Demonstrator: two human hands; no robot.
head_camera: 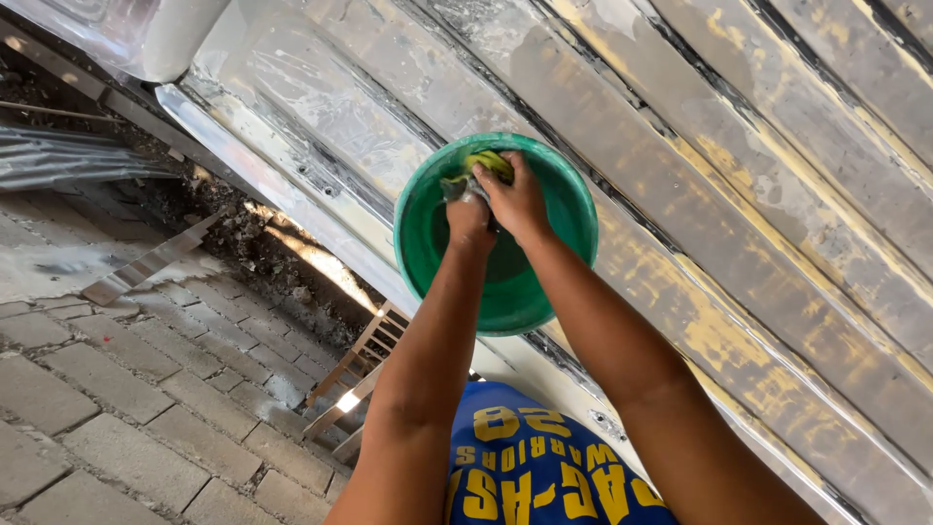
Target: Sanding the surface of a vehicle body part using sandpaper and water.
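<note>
You wring the cloth [483, 165] over the bowl [428, 233], both hands' [498, 206] fingers clenched on it; next, lift it clear.

Both bare arms stretch from the bottom of the frame toward its centre, where the left hand [468, 216] and right hand [516, 199] press together, fingers clenched.
</note>
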